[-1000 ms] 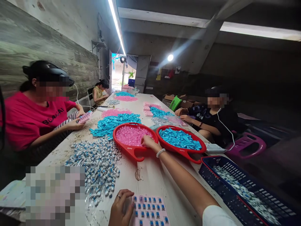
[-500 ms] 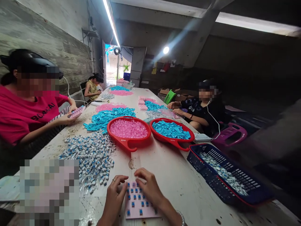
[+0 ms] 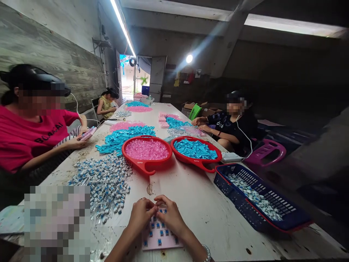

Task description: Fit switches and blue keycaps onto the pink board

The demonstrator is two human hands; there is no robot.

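Note:
A pink board point(image 3: 151, 244) lies flat on the table in front of me, set with rows of small blue-and-clear square pieces point(image 3: 159, 241). At its far edge my left hand point(image 3: 141, 214) has its thumb and fingers closed together. My right hand point(image 3: 169, 215) arches over the same edge, its fingertips bent in against those of the left. Whatever the fingers pinch is hidden or too small to name. To the left of my left hand spreads a pile of small white-and-blue pieces point(image 3: 105, 183).
Beyond my hands stand a red basin point(image 3: 139, 165) of pink pieces and a red basin point(image 3: 195, 161) of blue strips. A navy basket point(image 3: 245, 207) holds more small pieces at right. Loose blue strips point(image 3: 114, 140) lie behind. Several people sit along the table point(image 3: 199, 196).
My left hand has moved right and inward, from the board's left side to meet the right hand's fingertips. The right hand has barely moved. The view has shifted slightly.

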